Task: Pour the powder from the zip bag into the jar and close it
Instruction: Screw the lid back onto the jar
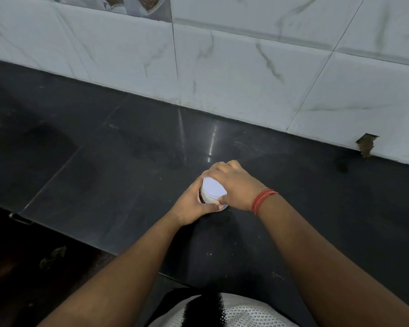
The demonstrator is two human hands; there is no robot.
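Nearest the camera, at the bottom edge, a white mesh garment (243,312) with a dark stripe is showing, and both bare forearms are reaching forward from it over the dark polished surface (128,161). A few pale specks are lying scattered on that surface near the right forearm.

Just beyond, the left hand (191,204) is wrapping around the side of the jar (210,198), its fingers curling round the body and a thumb pressing against the front near the base. The jar is standing upright on the surface, roughly in the middle of the view, and pale contents are showing through its clear wall. A white lid (213,187) is sitting on top of the jar. The right hand (234,182) is coming over from the right and clenching on the far rim of that lid, knuckles up, thumb tip touching the near edge. A bundle of red threads (263,198) is circling the right wrist.

Further back, the surface is catching streaks of light and is running up to a wall of white marble-patterned tiles (246,74). At the right, a chipped hole (366,145) is breaking the lowest tile where it is meeting the surface. Along the top left, a patterned tile border (118,3) is partly showing.
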